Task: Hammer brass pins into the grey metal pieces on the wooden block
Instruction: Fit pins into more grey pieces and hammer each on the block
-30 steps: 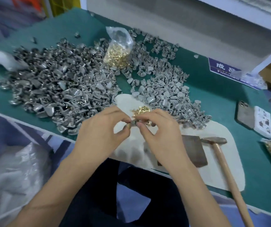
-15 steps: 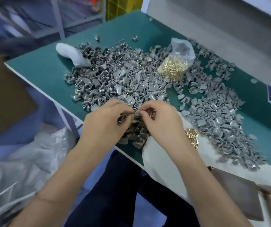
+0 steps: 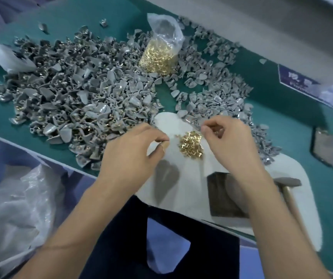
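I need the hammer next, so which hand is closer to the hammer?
Right. The right hand is above and left of the hammer; the left hand is farther left, beyond the brass pins.

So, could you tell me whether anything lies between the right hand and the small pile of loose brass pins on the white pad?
Nothing visible does. The right hand hovers just right of the loose brass pins, with only bare white pad between them.

Shiny brass pins (image 3: 191,144), matt grey metal pieces (image 3: 71,101)
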`<state>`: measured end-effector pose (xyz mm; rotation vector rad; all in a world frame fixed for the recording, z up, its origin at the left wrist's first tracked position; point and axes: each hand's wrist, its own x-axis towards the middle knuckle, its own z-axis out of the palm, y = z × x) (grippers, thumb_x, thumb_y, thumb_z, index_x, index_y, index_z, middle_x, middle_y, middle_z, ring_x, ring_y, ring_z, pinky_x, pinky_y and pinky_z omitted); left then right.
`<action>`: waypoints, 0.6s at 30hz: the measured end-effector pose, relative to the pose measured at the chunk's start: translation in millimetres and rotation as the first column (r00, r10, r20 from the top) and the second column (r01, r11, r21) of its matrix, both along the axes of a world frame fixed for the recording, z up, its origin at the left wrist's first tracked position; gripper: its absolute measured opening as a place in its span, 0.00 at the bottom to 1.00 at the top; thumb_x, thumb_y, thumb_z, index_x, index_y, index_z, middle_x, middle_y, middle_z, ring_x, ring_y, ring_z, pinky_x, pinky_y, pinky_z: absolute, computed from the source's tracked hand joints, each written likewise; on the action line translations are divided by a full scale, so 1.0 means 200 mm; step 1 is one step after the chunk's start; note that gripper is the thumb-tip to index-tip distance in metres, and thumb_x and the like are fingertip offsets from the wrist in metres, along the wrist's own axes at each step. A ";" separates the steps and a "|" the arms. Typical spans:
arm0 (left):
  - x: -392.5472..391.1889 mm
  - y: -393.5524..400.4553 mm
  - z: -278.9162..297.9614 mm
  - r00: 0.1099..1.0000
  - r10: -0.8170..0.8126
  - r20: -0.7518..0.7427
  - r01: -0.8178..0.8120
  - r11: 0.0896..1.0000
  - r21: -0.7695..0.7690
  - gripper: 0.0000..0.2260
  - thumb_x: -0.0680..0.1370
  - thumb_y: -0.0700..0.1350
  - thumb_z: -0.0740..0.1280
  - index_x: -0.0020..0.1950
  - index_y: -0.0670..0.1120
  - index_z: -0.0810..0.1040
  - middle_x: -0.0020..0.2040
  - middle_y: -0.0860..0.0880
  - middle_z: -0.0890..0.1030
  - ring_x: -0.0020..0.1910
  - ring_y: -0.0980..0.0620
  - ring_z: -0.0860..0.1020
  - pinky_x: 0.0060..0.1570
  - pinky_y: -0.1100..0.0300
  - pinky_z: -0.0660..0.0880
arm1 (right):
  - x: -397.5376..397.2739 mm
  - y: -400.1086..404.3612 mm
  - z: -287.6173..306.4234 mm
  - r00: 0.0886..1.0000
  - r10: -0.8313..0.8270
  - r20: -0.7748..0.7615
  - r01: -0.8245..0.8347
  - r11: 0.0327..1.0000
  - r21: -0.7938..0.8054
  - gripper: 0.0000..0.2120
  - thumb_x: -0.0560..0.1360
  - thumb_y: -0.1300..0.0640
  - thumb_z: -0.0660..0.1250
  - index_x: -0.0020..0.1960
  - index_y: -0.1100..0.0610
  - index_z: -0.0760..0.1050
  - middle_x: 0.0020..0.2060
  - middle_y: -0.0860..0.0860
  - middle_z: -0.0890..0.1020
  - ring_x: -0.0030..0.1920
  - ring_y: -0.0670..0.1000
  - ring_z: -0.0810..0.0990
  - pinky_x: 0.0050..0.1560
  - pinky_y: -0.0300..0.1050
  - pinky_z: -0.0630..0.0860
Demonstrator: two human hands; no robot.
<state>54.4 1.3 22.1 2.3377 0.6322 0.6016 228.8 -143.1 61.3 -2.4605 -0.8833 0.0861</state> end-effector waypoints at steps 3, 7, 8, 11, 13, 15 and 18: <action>0.09 -0.11 -0.01 0.998 -0.060 0.031 0.060 0.998 -0.003 0.04 0.79 0.55 0.67 0.52 0.61 0.81 0.50 0.63 0.79 0.41 0.66 0.71 0.37 0.66 0.69 | 0.05 -0.17 -0.03 0.996 -0.074 -0.051 0.071 0.996 -0.050 0.05 0.78 0.55 0.70 0.47 0.47 0.84 0.40 0.40 0.84 0.42 0.45 0.81 0.45 0.47 0.80; 0.17 -0.22 -0.02 0.996 -0.083 0.016 0.083 0.996 0.019 0.05 0.79 0.55 0.67 0.52 0.62 0.81 0.47 0.61 0.80 0.42 0.61 0.74 0.37 0.58 0.74 | 0.04 -0.26 -0.08 0.987 -0.064 -0.147 0.042 0.988 -0.148 0.05 0.75 0.54 0.74 0.51 0.48 0.85 0.44 0.43 0.85 0.48 0.47 0.83 0.54 0.50 0.81; 0.18 -0.23 -0.03 0.997 -0.079 0.000 0.079 0.997 0.020 0.05 0.79 0.54 0.67 0.52 0.62 0.81 0.47 0.61 0.80 0.42 0.60 0.76 0.38 0.56 0.76 | 0.03 -0.26 -0.08 0.986 -0.052 -0.156 0.029 0.988 -0.150 0.05 0.75 0.53 0.74 0.51 0.48 0.85 0.43 0.43 0.85 0.48 0.47 0.83 0.53 0.50 0.81; 0.19 -0.25 -0.05 0.997 -0.060 -0.044 0.060 0.998 -0.008 0.05 0.78 0.54 0.67 0.52 0.62 0.81 0.48 0.61 0.80 0.39 0.58 0.79 0.39 0.56 0.77 | 0.01 -0.24 -0.07 0.987 -0.050 -0.153 0.028 0.989 -0.149 0.08 0.73 0.46 0.76 0.51 0.44 0.85 0.40 0.38 0.83 0.46 0.44 0.82 0.47 0.45 0.79; 0.18 -0.26 -0.05 0.996 -0.052 -0.073 0.052 0.999 -0.003 0.04 0.78 0.55 0.67 0.52 0.62 0.80 0.48 0.61 0.79 0.36 0.60 0.78 0.39 0.56 0.77 | 0.00 -0.21 -0.06 0.990 -0.038 -0.136 0.015 0.986 -0.167 0.09 0.72 0.43 0.76 0.50 0.43 0.85 0.40 0.38 0.84 0.45 0.44 0.81 0.44 0.44 0.77; 0.17 -0.25 -0.05 0.994 -0.047 -0.101 0.048 0.999 0.001 0.04 0.78 0.56 0.67 0.52 0.63 0.79 0.48 0.61 0.79 0.35 0.61 0.77 0.40 0.55 0.77 | -0.01 -0.17 -0.05 0.992 -0.014 -0.126 -0.010 0.981 -0.191 0.05 0.73 0.44 0.75 0.47 0.43 0.85 0.42 0.39 0.85 0.46 0.45 0.82 0.47 0.46 0.79; 0.15 -0.25 -0.05 0.993 -0.033 -0.116 0.031 0.999 -0.015 0.04 0.78 0.56 0.67 0.52 0.63 0.79 0.48 0.62 0.79 0.37 0.63 0.77 0.41 0.56 0.76 | -0.03 -0.12 -0.03 0.994 0.005 -0.113 -0.034 0.966 -0.255 0.02 0.75 0.48 0.74 0.44 0.43 0.85 0.42 0.41 0.85 0.47 0.47 0.82 0.49 0.48 0.80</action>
